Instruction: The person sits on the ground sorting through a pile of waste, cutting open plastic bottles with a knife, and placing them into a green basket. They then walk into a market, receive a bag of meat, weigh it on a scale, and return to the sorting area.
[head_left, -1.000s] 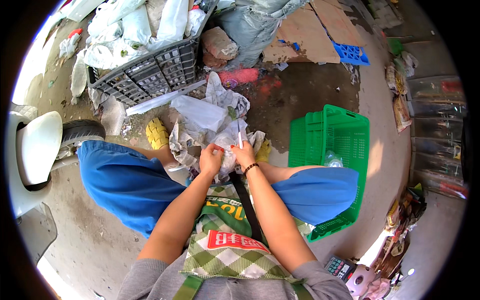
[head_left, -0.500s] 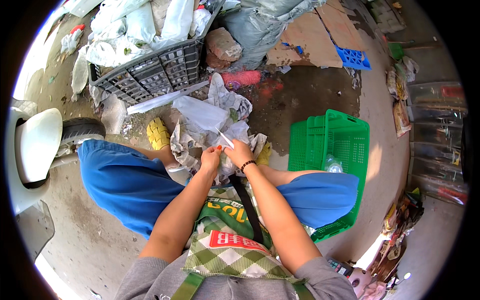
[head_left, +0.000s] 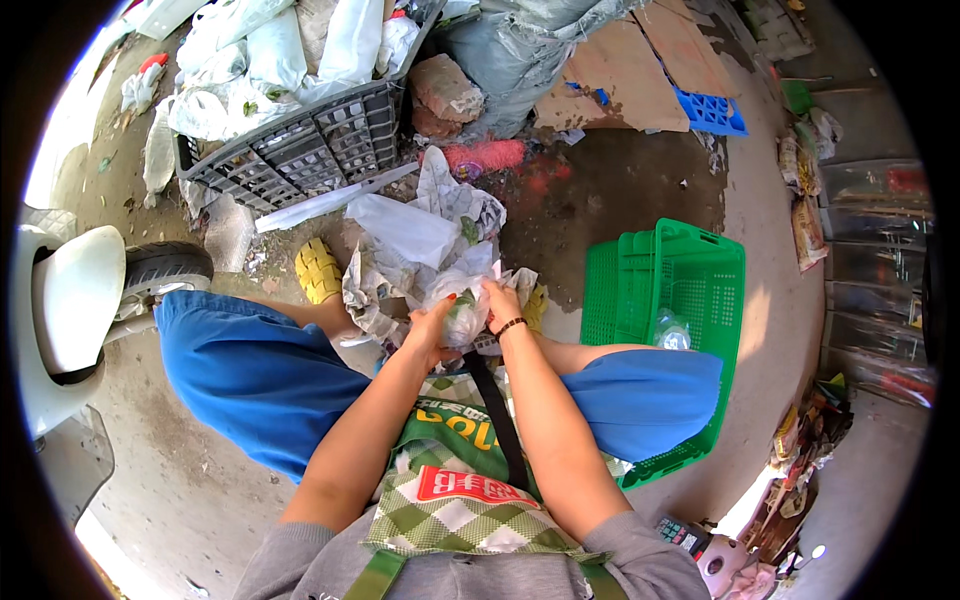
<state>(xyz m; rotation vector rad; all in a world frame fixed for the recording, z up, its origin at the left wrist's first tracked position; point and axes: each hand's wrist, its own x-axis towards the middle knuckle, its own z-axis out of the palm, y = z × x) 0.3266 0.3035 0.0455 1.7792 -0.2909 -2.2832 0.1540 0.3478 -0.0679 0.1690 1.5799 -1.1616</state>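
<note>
Between my two hands is a clear plastic bag (head_left: pixel 464 318), bunched up, with something green showing inside. My left hand (head_left: pixel 428 332) grips its left side, the fingers curled in. From the right, my right hand (head_left: pixel 502 306) closes on the bag's other side; a thin pale piece sticks up by its fingers, too small to name. Beneath and beyond lie crumpled sheets of newspaper (head_left: pixel 370 295) and a flat white plastic sheet (head_left: pixel 405 230), with a few green leaves among them.
A black crate (head_left: pixel 300 155) heaped with plastic bags stands at the far left, beside bricks (head_left: pixel 445 90) and a grey sack (head_left: pixel 530 50). Right of my knee is a green basket (head_left: pixel 695 240) holding a clear bottle (head_left: pixel 672 330). A white scooter (head_left: pixel 85 290) stands left.
The pointed white piece in my right hand no longer shows as before. My hands have moved apart, and the clear bag now shows puffed out between them.
</note>
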